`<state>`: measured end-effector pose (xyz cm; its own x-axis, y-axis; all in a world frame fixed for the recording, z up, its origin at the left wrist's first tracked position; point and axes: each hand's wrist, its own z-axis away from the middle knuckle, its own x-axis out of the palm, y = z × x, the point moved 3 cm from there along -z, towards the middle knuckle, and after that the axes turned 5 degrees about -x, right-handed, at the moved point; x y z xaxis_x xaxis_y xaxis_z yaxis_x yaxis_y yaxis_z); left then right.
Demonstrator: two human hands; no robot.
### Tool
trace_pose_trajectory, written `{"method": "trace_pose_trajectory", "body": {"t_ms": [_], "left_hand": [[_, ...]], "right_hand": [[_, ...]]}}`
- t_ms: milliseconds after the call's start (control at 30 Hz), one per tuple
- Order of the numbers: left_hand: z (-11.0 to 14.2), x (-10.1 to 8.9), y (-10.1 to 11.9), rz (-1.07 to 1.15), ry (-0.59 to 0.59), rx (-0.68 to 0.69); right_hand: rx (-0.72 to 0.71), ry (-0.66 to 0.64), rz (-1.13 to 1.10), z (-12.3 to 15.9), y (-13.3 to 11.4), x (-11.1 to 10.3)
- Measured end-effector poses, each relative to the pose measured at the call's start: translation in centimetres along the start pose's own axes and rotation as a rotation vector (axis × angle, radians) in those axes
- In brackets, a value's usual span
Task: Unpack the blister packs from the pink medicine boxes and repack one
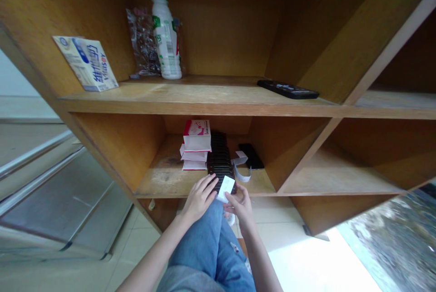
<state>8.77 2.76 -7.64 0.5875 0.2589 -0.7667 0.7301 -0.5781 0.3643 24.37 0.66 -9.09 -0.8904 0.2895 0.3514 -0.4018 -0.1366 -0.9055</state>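
Observation:
Between the thumb and fingers of my right hand point(241, 205) is a small white paper slip point(226, 187) with faint print. It is held over the near end of a row of thin dark pieces point(220, 158), packed closely on the lower shelf; their kind is unclear. My left hand point(200, 197) rests with its fingers stretched out against the left side of the row's near end. A curled white paper strip point(242, 175) lies to the right of the row. Left of the row, white boxes with pink-red print point(197, 135) are stacked.
A flat black object point(251, 155) lies right of the paper strip. Above, the upper shelf point(204, 96) bears a Vitasoy carton point(90, 65), a white bottle with a green cap point(166, 37), a clear plastic bag point(143, 42) and a black device point(288, 89). Wooden dividers point(306, 153) flank the compartment.

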Motion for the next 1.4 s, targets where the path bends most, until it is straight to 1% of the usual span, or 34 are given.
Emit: {"method": "trace_pose_trajectory", "body": {"t_ms": [133,267,367,467,533,600,667,733,800,933,1100,1167,1233,1333,1400], "left_hand": [[0.0,0.2,0.1,-0.041,0.003,-0.003],[-0.2,0.5,0.3,-0.12,0.006,0.041],[-0.3,0.7,0.4,-0.174,0.051,0.033],[-0.3,0.8,0.6,-0.186,0.103,0.009],[-0.2,0.9,0.6,-0.181,0.113,0.005],[-0.2,0.9,0.5,-0.18,0.104,0.013],[-0.2,0.9,0.3,-0.183,0.095,0.021],[-0.2,0.9,0.1,-0.188,0.09,0.02],[-0.2,1.1,-0.2,-0.192,0.094,0.024],[0.1,1.6,-0.5,-0.199,0.116,0.053],[0.4,1.8,-0.5,-0.233,0.159,0.045],[0.4,1.8,-0.4,-0.23,0.167,0.05],[0.4,1.8,-0.3,-0.234,0.175,0.056],[0.4,1.9,-0.2,-0.26,0.192,0.024],[0.3,2.0,-0.2,-0.268,0.197,-0.018]], "right_hand": [[-0.015,0.021,-0.042,0.6,0.9,-0.3],[-0.072,0.012,-0.051,1.1,1.3,-0.6],[-0.078,-0.001,-0.037,1.7,1.4,-1.1],[-0.07,-0.053,0.025,2.6,0.9,-2.2],[-0.054,-0.098,0.07,3.2,0.1,-3.4],[-0.067,-0.103,0.093,3.3,-1.1,-4.9],[-0.129,-0.056,0.108,2.8,-2.5,-6.1],[-0.205,0.014,0.117,2.0,-4.0,-6.9],[-0.259,0.039,0.137,1.1,-5.2,-7.0],[-0.346,0.046,0.151,0.1,-7.1,-6.1],[-0.525,0.161,0.139,0.0,-8.8,-5.9],[-0.609,0.191,0.155,-0.2,-8.8,-6.0],[-0.655,0.172,0.22,-0.7,-8.1,-5.9],[-0.648,0.104,0.355,-2.1,-6.1,-5.5],[-0.631,0.09,0.433,-3.2,-4.7,-5.3]]}}
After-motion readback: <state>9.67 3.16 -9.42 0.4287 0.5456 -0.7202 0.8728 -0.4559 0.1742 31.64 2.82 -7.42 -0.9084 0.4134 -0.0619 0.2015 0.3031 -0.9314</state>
